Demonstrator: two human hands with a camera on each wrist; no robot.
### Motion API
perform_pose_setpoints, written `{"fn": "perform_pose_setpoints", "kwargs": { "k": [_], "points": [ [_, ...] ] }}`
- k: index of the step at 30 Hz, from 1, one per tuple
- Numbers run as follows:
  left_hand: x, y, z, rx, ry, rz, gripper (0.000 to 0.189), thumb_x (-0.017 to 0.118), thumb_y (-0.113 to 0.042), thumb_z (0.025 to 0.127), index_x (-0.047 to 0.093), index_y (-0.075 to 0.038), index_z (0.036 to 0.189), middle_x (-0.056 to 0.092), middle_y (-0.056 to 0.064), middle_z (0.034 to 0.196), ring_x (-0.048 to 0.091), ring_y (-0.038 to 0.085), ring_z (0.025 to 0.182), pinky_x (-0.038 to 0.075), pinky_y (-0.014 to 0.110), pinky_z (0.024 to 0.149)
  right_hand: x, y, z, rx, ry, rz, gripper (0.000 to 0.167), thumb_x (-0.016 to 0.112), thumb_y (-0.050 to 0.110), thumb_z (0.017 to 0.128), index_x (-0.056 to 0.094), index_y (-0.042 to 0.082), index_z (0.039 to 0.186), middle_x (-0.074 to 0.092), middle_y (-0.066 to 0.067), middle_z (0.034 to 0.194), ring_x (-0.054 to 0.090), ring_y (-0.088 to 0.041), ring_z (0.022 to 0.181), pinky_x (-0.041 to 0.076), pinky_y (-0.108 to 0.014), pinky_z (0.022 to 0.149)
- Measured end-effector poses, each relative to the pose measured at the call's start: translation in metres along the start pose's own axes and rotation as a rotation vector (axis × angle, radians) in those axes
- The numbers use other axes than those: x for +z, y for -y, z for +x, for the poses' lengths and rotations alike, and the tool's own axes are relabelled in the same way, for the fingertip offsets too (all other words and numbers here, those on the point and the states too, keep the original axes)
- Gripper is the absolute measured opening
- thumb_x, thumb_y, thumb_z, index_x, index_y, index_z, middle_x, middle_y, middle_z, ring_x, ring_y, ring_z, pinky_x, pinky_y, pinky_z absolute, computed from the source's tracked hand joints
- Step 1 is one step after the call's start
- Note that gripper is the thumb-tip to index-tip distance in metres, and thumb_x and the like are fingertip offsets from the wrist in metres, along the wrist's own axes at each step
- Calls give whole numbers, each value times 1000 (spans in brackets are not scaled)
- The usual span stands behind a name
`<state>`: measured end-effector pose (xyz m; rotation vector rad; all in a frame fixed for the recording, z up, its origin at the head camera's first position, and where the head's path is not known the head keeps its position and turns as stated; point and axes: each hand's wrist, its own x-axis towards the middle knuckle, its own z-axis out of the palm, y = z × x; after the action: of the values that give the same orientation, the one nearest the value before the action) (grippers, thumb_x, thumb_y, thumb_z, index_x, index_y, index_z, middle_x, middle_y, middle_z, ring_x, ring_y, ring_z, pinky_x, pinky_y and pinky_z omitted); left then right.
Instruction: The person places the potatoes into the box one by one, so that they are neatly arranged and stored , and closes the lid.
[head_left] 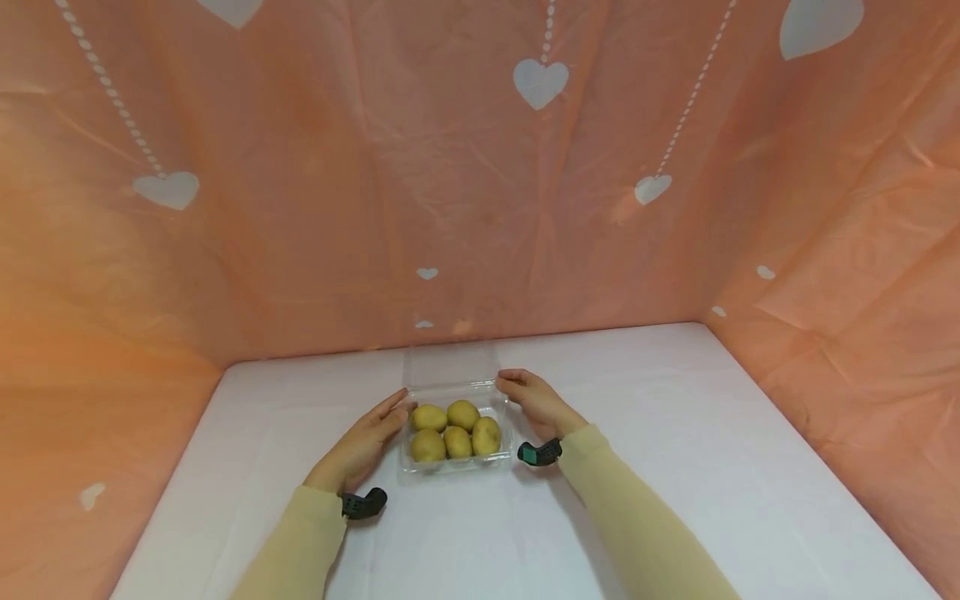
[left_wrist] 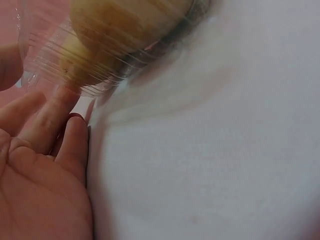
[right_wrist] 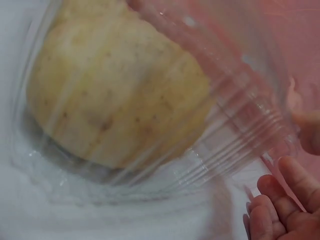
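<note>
A clear plastic box sits on the white table, its see-through lid folded back at the far side. Inside lie several yellow-brown potatoes, one of which fills much of the right wrist view. My left hand holds the box at its far left corner, thumb near the rim and fingers along the outer wall. At the far right corner, my right hand holds the edge near the hinge between thumb and fingers. The right wrist view shows the other fingers loosely bent outside the box.
The white-covered table meets an orange-pink curtain with white hearts at the back and both sides. Each wrist wears a black band with a small device, the left one and the right one.
</note>
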<state>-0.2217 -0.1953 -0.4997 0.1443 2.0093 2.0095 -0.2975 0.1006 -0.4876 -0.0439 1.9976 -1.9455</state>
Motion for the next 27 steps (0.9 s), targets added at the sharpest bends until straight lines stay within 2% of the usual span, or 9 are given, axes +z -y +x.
{"fn": "perform_pose_setpoints", "kwargs": {
  "k": [3, 9, 18, 27],
  "points": [
    [1, -1, -1, -9, 0, -27, 58, 46, -28, 103, 23, -15, 155, 34, 14, 152, 15, 26, 144, 10, 43, 117, 0, -1, 0, 2, 4, 8, 47, 63, 22, 95, 49, -2, 133, 52, -14, 131, 45, -27, 122, 33, -41, 108],
    [2, -3, -3, -3, 6, -18, 58, 47, -28, 103, 23, -15, 154, 35, 17, 151, 16, 26, 144, 11, 43, 117, 1, -1, 0, -22, 7, 20, 38, 61, 16, 96, 50, -3, 126, 54, -11, 120, 47, -25, 115, 36, -38, 103],
    [2, -5, 0, -16, -8, -5, 54, 46, -23, 104, 25, -18, 154, 37, 16, 151, 18, 26, 143, 12, 43, 117, -1, -2, 3, -69, 27, 49, 22, 60, 9, 95, 51, 2, 114, 54, -5, 109, 50, -17, 103, 38, -33, 96],
    [3, -3, 0, -19, -6, -11, 55, 46, -22, 104, 24, -16, 154, 35, 18, 151, 18, 27, 143, 12, 44, 117, -3, -3, 2, -68, 46, 52, 16, 59, 9, 96, 53, 4, 110, 54, -3, 105, 49, -17, 101, 37, -34, 97]
  ]
}}
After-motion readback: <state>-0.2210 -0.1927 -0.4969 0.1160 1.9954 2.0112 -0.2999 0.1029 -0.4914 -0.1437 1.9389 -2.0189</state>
